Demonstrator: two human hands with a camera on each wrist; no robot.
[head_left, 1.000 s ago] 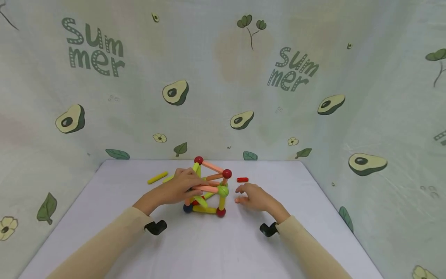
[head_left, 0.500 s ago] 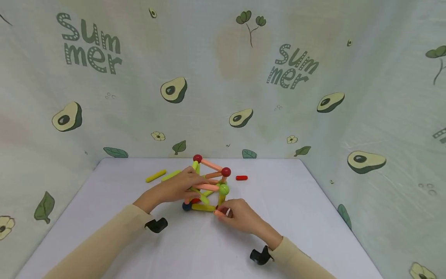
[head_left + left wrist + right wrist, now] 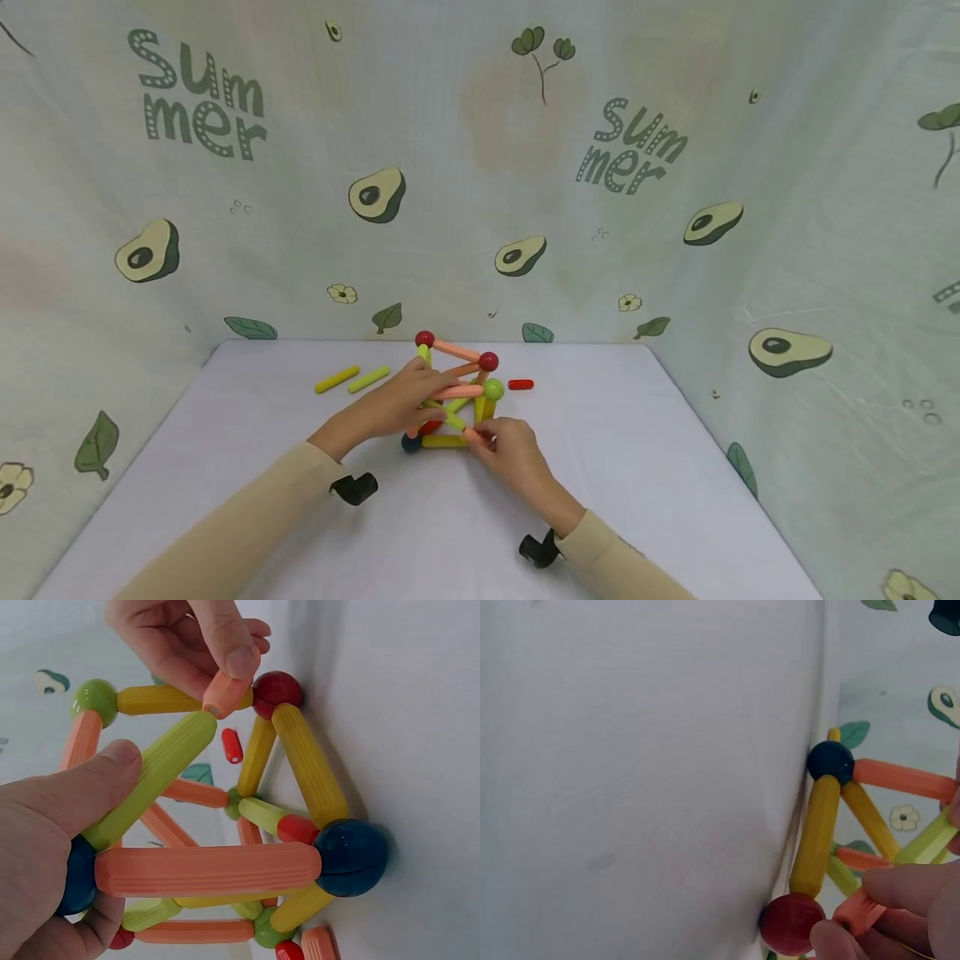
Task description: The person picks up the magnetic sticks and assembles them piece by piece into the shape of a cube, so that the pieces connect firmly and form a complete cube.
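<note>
A frame of magnetic rods and balls stands on the table. My left hand (image 3: 405,402) grips its near upper left corner, fingers around a blue ball (image 3: 77,881) and thumb on a light green rod (image 3: 161,776). That rod slants across the near face. My right hand (image 3: 517,454) pinches a short orange rod (image 3: 227,691) between thumb and fingers. The short rod's end meets the green rod's free end in the left wrist view. Close beside it is the red ball (image 3: 791,924) at the frame's near lower right corner. A second blue ball (image 3: 830,762) forms the lower left corner.
Behind the left hand lie a loose yellow rod (image 3: 337,379) and a light green stick (image 3: 369,379). A short red rod (image 3: 521,384) lies right of the frame. Patterned cloth (image 3: 450,167) hangs behind the white table (image 3: 660,500).
My right hand has come in from the right to the frame's near side, then slightly up with the short orange rod. The left hand and the frame have shifted slightly right.
</note>
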